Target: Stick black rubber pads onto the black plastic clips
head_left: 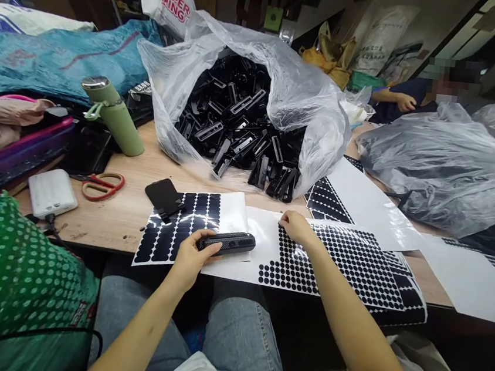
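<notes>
My left hand (193, 256) grips a long black plastic part (228, 243) with a carbon-fibre pattern and rounded ends, held just above the sheets. My right hand (298, 227) rests at the upper left corner of the dots on a white sheet of round black stickers (346, 261), fingertips pinched together; whatever is between them is hidden. Under the left hand lies another sheet with larger black stickers (201, 207). Behind both hands, a big clear plastic bag (326, 111) lies open, full of similar black parts (240, 126).
Left on the wooden table (143, 168) are a black phone-like slab (163, 195), red-handled scissors (103, 186), a white power bank (52, 193) and a green flask (117, 118). A green bag (20, 280) stands at my left. Another person (409, 99) sits behind a plastic bag (443, 171) at right.
</notes>
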### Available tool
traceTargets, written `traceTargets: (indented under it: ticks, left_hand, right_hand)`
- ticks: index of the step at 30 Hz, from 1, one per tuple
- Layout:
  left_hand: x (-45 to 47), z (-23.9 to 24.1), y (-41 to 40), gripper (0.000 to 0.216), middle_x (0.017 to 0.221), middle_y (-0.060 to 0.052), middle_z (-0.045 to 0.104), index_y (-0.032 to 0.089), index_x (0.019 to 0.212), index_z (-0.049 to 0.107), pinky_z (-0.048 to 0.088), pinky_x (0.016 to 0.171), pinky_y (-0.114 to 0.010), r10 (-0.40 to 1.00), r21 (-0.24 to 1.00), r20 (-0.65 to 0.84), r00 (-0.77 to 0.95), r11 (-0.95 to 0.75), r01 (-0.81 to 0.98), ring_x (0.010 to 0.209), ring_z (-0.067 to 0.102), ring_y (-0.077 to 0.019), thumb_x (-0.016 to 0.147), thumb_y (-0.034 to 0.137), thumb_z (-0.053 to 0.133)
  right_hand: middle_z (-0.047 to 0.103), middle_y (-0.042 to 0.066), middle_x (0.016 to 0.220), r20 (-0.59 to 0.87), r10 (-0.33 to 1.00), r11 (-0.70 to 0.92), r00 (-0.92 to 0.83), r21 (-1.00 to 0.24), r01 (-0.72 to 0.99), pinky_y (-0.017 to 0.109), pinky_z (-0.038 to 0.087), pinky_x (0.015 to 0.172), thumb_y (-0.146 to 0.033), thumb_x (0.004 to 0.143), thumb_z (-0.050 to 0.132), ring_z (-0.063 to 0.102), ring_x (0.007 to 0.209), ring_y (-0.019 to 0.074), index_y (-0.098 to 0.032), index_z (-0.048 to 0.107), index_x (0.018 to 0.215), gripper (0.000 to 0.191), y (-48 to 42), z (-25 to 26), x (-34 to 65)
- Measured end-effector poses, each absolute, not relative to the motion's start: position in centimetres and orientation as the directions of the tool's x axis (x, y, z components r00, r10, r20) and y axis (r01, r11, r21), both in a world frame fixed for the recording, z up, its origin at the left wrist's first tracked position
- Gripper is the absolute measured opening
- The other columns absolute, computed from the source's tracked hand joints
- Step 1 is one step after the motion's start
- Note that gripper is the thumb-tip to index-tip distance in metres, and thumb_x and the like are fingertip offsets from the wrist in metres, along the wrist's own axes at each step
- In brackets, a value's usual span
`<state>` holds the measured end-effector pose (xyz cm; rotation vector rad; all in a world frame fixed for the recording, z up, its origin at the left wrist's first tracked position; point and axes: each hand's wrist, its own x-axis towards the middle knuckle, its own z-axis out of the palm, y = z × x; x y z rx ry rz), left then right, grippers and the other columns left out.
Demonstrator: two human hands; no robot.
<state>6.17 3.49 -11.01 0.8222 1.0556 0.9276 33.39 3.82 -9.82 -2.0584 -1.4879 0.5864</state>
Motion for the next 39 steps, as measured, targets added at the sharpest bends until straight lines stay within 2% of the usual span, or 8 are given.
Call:
traceTargets:
  ticks: [5,8,22,26,29,33,36,39]
  left_hand:
    - [6.2,-10.8,3.5,0.042,0.09,-0.007,0.065,0.012,0.09,0.066,0.057,0.07,-0.037,0.911,0.904,-0.348,0.221,0.388,-0.177,0.082,0.062,-0.0209,0.053,0.028,0.079]
    - [6.2,-11.0,3.5,0.042,0.092,-0.008,0.065,0.012,0.089,0.066,0.057,0.069,-0.038,0.916,0.908,-0.339,0.213,0.378,-0.182,0.084,0.063,-0.0228,0.053,0.029,0.079]
    - [6.6,-11.5,3.0,0.039,0.087,-0.005,0.065,0.013,0.09,0.064,0.057,0.069,-0.037,0.927,0.923,-0.312,0.209,0.348,-0.165,0.079,0.063,-0.0202,0.057,0.028,0.077]
    - [6.2,-11.3,3.1,0.04,0.087,-0.006,0.065,0.011,0.089,0.064,0.057,0.068,-0.038,0.928,0.918,-0.317,0.197,0.352,-0.183,0.078,0.064,-0.0214,0.055,0.028,0.078]
    - [4.3,-10.6,4.0,0.041,0.086,-0.006,0.064,0.01,0.088,0.064,0.057,0.068,-0.041,0.968,0.941,-0.248,0.036,0.249,-0.23,0.075,0.065,-0.0211,0.054,0.029,0.078]
    - [1.3,-10.8,5.8,0.038,0.092,-0.005,0.063,0.012,0.088,0.064,0.056,0.076,-0.041,0.979,0.972,-0.085,-0.184,0.041,-0.23,0.082,0.064,-0.0196,0.055,0.027,0.077]
    - [0.4,-12.0,6.3,0.038,0.09,-0.005,0.063,0.012,0.088,0.064,0.056,0.076,-0.04,0.98,0.972,-0.102,-0.171,0.061,-0.227,0.081,0.064,-0.0185,0.056,0.028,0.077]
    - [0.4,-13.3,6.3,0.041,0.088,-0.005,0.064,0.012,0.09,0.063,0.056,0.076,-0.041,0.982,0.962,-0.117,-0.145,0.076,-0.262,0.079,0.064,-0.0184,0.056,0.028,0.077]
  right_hand:
    - [0.058,0.003,0.079,-0.102,0.97,-0.203,0.219,-0.836,0.51,0.031,0.04,0.068,-0.031,0.08,0.049,0.053,0.073,0.0164,-0.019,0.057,0.078,0.015,1.0,-8.9,27.5]
    - [0.056,0.002,0.082,-0.081,0.976,-0.156,0.202,-0.908,0.388,0.031,0.042,0.073,-0.029,0.078,0.049,0.052,0.076,0.0157,-0.02,0.054,0.075,0.012,-0.2,-9.4,23.4]
    - [0.049,0.01,0.103,-0.1,0.942,-0.219,0.319,-0.906,0.362,0.038,0.041,0.083,-0.022,0.079,0.047,0.05,0.092,0.0205,-0.019,0.052,0.068,0.013,-0.4,-10.3,20.2]
    - [0.049,0.009,0.099,0.027,0.941,-0.146,0.339,-0.868,0.474,0.038,0.039,0.086,-0.023,0.079,0.049,0.048,0.098,0.0216,-0.019,0.052,0.073,0.008,-0.5,-10.4,20.1]
    - [0.051,0.008,0.097,0.099,0.908,-0.153,0.406,-0.826,0.543,0.036,0.041,0.082,-0.028,0.083,0.048,0.049,0.094,0.0214,-0.019,0.05,0.085,0.01,0.2,-10.3,19.4]
    - [0.055,0.012,0.094,-0.035,0.94,-0.271,0.339,-0.679,0.683,0.036,0.042,0.078,-0.031,0.084,0.049,0.052,0.091,0.0256,-0.014,0.053,0.091,0.018,1.9,-10.6,16.8]
    - [0.055,0.016,0.097,-0.095,0.925,-0.359,0.367,-0.534,0.766,0.038,0.042,0.077,-0.027,0.081,0.054,0.052,0.094,0.03,-0.01,0.055,0.094,0.021,2.8,-10.9,14.8]
    - [0.056,0.016,0.097,-0.109,0.911,-0.396,0.398,-0.499,0.771,0.037,0.042,0.074,-0.022,0.082,0.05,0.053,0.093,0.0297,-0.01,0.056,0.094,0.017,3.1,-11.1,14.1]
